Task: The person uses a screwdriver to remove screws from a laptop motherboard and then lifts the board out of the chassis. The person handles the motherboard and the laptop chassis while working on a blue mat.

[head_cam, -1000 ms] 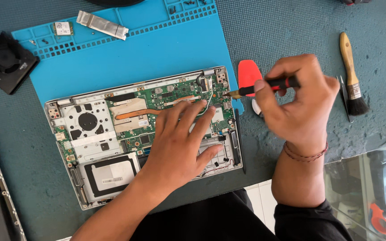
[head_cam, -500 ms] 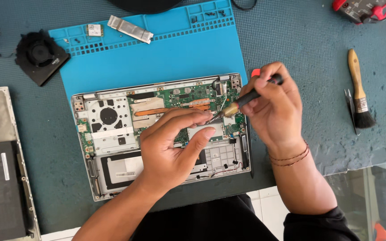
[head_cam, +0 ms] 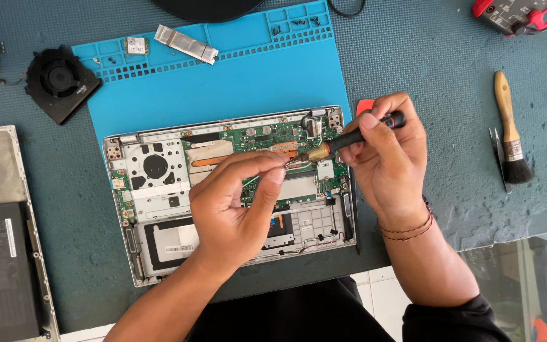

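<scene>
Lying open on the blue mat (head_cam: 223, 88), base cover off, the laptop (head_cam: 229, 190) shows its green circuit board (head_cam: 267, 136) along the rear edge, and both hands work over that board. The left hand (head_cam: 235, 209) rests across the middle of the chassis, thumb and forefinger pinched together just above the board; what they pinch is too small to tell. The right hand (head_cam: 387, 158) sits at the laptop's right edge, fingers closed around a black-handled screwdriver (head_cam: 349, 140) held slanting down to the left, its tip meeting the board right beside the left fingertips. The two hands are near each other, not touching. A detached fan (head_cam: 61, 79) lies on the dark worktop off the mat's left corner. A wooden-handled brush (head_cam: 511, 130) lies well apart toward the worktop's right edge. A removed panel with a black battery (head_cam: 1, 259) lies along the left edge.
</scene>
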